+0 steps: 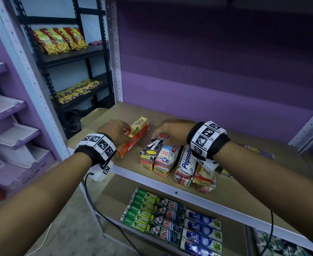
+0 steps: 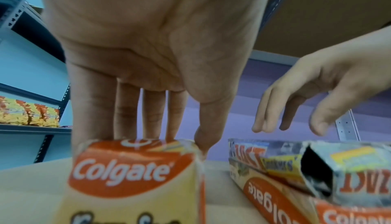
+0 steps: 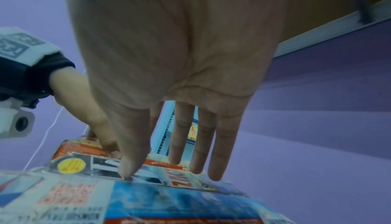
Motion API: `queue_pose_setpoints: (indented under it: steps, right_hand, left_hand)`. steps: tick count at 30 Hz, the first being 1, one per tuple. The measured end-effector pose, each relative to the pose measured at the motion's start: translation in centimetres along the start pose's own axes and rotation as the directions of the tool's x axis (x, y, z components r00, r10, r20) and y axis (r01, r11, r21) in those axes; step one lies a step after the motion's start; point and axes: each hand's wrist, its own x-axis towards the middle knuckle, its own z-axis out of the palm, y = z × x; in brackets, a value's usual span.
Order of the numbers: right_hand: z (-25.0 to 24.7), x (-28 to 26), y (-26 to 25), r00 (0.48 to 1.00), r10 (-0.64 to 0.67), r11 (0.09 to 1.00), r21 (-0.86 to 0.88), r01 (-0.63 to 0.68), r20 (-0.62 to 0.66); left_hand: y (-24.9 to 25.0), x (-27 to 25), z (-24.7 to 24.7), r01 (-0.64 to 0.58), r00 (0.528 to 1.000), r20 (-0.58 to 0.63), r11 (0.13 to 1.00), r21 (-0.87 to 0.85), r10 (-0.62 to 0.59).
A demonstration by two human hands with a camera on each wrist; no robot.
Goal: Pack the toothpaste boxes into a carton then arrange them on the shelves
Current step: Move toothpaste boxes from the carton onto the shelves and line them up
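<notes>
Fingers of your left hand run straight down, clamped with the thumb on the sides of a red Colgate box on the shelf. Your right hand: fingers apart and straight, thumb tip seemingly touching the black Zact box atop the neighbouring stack. Beside that, Pepsodent boxes. Lower shelf: Safi boxes in rows.

worn cardboard toothpaste boxes; matt board shelf
</notes>
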Motion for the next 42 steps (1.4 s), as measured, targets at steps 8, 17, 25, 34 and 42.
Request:
queue_pose_setpoints:
  steps: [8, 17, 25, 34, 42]
  right_hand:
    - [0.6, 2.7, -1.1, 0.975, -0.18, 0.982, 0.084, 0.17, 0.133]
    - [0.8, 4.2, -1.7, 0.968, -0.202, 0.979, 0.041, 0.199, 0.15]
    - [0.7, 4.7, -0.9, 0.973, -0.18, 0.982, 0.076, 0.171, 0.147]
    - [0.7, 5.5, -1.0, 0.965, -0.18, 0.98, -0.051, 0.193, 0.191]
    - [1.0, 4.8, -0.2, 0.982, -0.176, 0.984, -0.009, 0.176, 0.067]
  left_hand:
    - [-1.6, -0.8, 2.2, 0.011, 1.0, 0.006, 1.0, 0.026, -0.011]
    - [-2.7, -0.6, 2.4, -0.028, 0.999, 0.042, 0.999, -0.047, 0.03]
    - [-3.1, -0.5, 2.5, -0.026, 0.999, 0.039, 0.997, -0.072, 0.029]
    - [-3.2, -0.6, 2.5, -0.043, 0.998, 0.038, 0.995, -0.086, 0.046]
    - [-3.5, -0.2, 3.1, -0.058, 0.996, 0.063, 0.987, -0.148, 0.068]
